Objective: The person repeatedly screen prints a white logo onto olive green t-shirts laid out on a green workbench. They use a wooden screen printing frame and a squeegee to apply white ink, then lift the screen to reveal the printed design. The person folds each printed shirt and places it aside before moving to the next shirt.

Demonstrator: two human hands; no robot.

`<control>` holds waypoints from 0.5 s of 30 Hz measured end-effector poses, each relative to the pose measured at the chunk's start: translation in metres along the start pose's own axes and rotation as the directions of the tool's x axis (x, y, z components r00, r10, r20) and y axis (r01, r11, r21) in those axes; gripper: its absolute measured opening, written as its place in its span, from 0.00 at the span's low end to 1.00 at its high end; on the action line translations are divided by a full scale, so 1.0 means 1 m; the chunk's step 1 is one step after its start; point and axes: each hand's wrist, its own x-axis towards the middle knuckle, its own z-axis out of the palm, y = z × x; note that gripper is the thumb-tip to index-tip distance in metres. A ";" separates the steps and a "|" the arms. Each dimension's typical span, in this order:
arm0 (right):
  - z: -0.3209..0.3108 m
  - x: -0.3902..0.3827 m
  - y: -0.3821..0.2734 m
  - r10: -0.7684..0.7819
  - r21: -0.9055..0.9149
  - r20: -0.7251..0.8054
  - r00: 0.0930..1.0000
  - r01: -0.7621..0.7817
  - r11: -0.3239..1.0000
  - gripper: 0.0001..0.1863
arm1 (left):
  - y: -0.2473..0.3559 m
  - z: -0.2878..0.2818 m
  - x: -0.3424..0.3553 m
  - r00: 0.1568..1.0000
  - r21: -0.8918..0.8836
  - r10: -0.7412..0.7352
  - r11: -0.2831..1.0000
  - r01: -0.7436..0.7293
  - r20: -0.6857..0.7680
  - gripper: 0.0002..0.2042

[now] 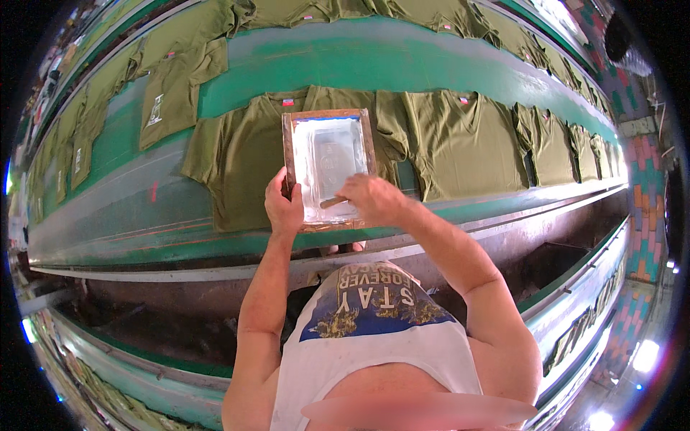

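Observation:
A wooden-framed printing screen (289, 152) lies on an olive-green T-shirt (244, 169) spread on the long green table. White ink covers much of its mesh (328, 158), and a faint design shows in the middle. With fingers and thumb closed, my left hand (284, 207) grips the lower left side of the frame. Over the frame's lower right part, my right hand (375, 199) is closed around a brown squeegee (332, 202). The squeegee's lower edge is close to the mesh; part of it is hidden by my fingers.
More olive T-shirts (471, 147) lie in a row to the right. At the left, some shirts (170, 100) carry white prints. The green table (316, 54) has a pale metal rail (445, 246) along its near edge. Another long table (194, 384) stands behind me.

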 end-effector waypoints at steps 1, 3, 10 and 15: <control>-0.007 0.012 0.012 0.011 0.075 0.005 1.000 -0.011 0.997 0.15 | -0.003 0.001 -0.001 1.000 -0.026 -0.003 1.000 0.003 -0.003 0.27; -0.019 0.036 0.035 0.068 0.208 0.065 0.996 -0.080 0.975 0.14 | -0.008 0.003 0.000 0.999 -0.075 -0.037 0.996 0.038 0.011 0.27; -0.029 0.110 0.082 0.202 0.061 -0.228 0.953 -0.193 0.979 0.17 | -0.005 0.003 0.000 1.000 -0.032 0.011 0.999 -0.011 -0.005 0.26; -0.022 0.101 0.078 0.134 -0.018 -0.192 0.972 -0.140 0.990 0.23 | 0.010 0.000 -0.003 0.995 0.077 0.092 0.993 -0.088 -0.043 0.26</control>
